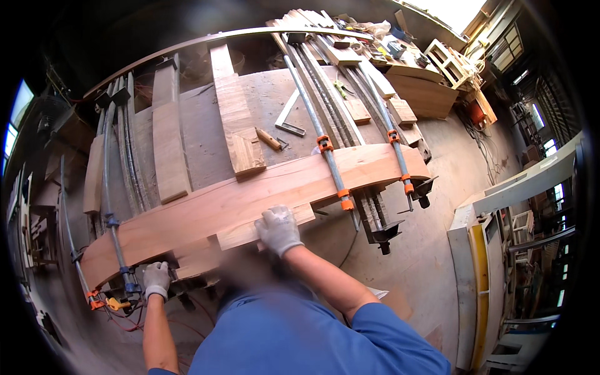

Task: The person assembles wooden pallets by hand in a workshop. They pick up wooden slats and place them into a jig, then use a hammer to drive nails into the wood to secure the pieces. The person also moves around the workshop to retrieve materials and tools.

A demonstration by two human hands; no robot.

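A long curved board of pale reddish wood lies across the bench, its ends held by bar clamps. My right hand, in a whitish work glove, is closed over a wooden block at the board's near edge. My left hand, gloved too, is curled at the near edge toward the left end; what its fingers hold is hidden. Close by it stands a blue-jawed bar clamp. Two bar clamps with orange jaws, one left of the other, cross the board's right part.
Behind the board lie upright planks, a wood-handled tool and a try square. Long steel clamp rails run away from me. A cluttered worktop is at the far right; a pale frame stands at right. Red cords hang lower left.
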